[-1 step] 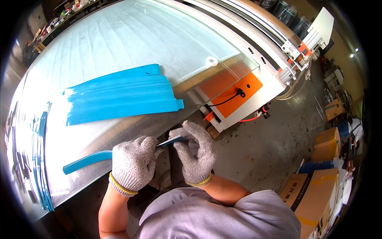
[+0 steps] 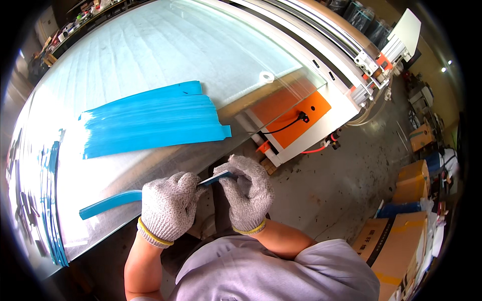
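A narrow, flexible blue strip [image 2: 111, 203] passes through my left hand [image 2: 168, 206], which is closed in a fist around it. To the left of the fist, the strip bends down over the near edge of the glass-like tabletop. Its other end shows a pale edge and reaches my right hand [image 2: 247, 193], where the thumb and curled fingers close about it. The fingertip contact there is partly hidden. Both hands wear grey knitted gloves with yellow cuffs. Beyond them, a broad batch of similar blue strips [image 2: 155, 120] lies side by side on the tabletop [image 2: 201, 55].
More thin blue strips [image 2: 52, 210] lie at the table's left end. A white ring [image 2: 266, 77] rests near the right edge. Beside the table stands a white machine frame with an orange panel [image 2: 293, 118] and a black cable. Cardboard boxes [image 2: 394, 246] stand on the floor at right.
The upper fingers of my right hand have curled slightly down toward the strip's end. My left hand and the strips on the table look unchanged.
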Action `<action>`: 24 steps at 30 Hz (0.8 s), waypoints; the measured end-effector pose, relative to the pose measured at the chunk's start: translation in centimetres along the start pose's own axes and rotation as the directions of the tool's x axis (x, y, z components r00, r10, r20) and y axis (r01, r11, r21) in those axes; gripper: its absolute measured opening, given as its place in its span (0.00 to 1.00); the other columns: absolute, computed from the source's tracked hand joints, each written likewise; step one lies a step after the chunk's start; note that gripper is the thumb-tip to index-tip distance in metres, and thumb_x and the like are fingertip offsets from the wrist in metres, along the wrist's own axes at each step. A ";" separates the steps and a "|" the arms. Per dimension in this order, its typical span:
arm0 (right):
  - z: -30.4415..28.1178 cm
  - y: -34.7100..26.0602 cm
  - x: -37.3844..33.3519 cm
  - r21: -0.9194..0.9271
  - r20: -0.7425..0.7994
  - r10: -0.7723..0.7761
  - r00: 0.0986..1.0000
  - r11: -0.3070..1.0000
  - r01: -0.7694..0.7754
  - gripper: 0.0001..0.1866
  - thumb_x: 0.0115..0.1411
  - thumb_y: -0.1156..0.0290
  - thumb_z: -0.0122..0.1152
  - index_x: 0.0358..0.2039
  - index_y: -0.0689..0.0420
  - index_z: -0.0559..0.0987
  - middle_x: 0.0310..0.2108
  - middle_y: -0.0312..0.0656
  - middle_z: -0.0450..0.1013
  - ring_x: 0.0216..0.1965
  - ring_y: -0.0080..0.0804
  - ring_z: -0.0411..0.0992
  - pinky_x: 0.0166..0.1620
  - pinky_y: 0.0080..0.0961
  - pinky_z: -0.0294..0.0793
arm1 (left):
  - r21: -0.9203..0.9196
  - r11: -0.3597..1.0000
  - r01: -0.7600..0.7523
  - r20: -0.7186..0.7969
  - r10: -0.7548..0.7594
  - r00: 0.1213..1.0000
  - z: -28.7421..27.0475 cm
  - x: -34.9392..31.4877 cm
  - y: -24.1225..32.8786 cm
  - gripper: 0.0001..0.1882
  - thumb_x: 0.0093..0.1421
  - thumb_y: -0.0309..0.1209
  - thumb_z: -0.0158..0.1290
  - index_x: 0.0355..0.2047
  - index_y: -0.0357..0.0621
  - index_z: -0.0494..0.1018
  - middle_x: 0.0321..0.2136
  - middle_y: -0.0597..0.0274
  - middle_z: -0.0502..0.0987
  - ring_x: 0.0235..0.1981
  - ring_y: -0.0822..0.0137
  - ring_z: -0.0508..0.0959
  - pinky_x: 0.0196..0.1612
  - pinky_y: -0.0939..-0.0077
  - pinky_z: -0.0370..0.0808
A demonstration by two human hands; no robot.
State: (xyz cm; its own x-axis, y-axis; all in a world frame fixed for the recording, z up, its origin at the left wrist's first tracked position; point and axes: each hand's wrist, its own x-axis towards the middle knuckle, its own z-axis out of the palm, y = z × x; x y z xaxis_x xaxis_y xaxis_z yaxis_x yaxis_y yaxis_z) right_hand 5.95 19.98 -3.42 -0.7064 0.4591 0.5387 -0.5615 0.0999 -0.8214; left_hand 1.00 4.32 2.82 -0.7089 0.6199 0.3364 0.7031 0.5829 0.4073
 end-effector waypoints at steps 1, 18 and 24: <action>0.1 0.4 0.0 0.006 -0.023 -0.015 1.000 1.000 0.015 0.22 0.54 0.89 0.68 0.50 0.64 0.78 0.46 0.51 0.79 0.45 0.38 0.81 0.48 0.28 0.79 | -0.003 1.000 0.003 0.004 -0.003 1.000 0.0 0.0 0.1 0.06 0.56 0.30 0.60 0.31 0.44 0.74 0.25 0.52 0.76 0.25 0.45 0.78 0.28 0.54 0.73; -8.1 6.9 18.0 -0.699 0.237 -0.115 0.965 0.669 0.251 0.11 0.61 0.73 0.64 0.44 0.58 0.81 0.39 0.50 0.80 0.40 0.51 0.79 0.43 0.38 0.78 | -0.019 0.991 0.135 0.024 -0.135 0.991 -0.3 -0.2 -1.1 0.03 0.57 0.24 0.57 0.27 0.40 0.74 0.23 0.49 0.77 0.27 0.43 0.79 0.31 0.54 0.74; -9.3 11.5 24.9 -0.934 0.293 0.171 0.941 0.264 0.243 0.17 0.59 0.67 0.68 0.48 0.55 0.80 0.42 0.49 0.80 0.44 0.48 0.79 0.50 0.40 0.80 | 0.005 0.992 0.127 0.054 -0.127 0.990 -0.3 0.6 -1.3 0.05 0.58 0.26 0.57 0.26 0.41 0.74 0.22 0.48 0.77 0.27 0.43 0.79 0.31 0.54 0.74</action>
State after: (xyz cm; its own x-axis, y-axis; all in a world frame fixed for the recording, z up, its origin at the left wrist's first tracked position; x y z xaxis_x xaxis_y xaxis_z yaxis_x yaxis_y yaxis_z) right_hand -14.06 40.82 -1.17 -0.8865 0.1905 0.4216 0.0828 0.9619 -0.2606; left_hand -0.37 3.73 2.74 -0.7881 0.5687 0.2355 0.6080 0.6593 0.4424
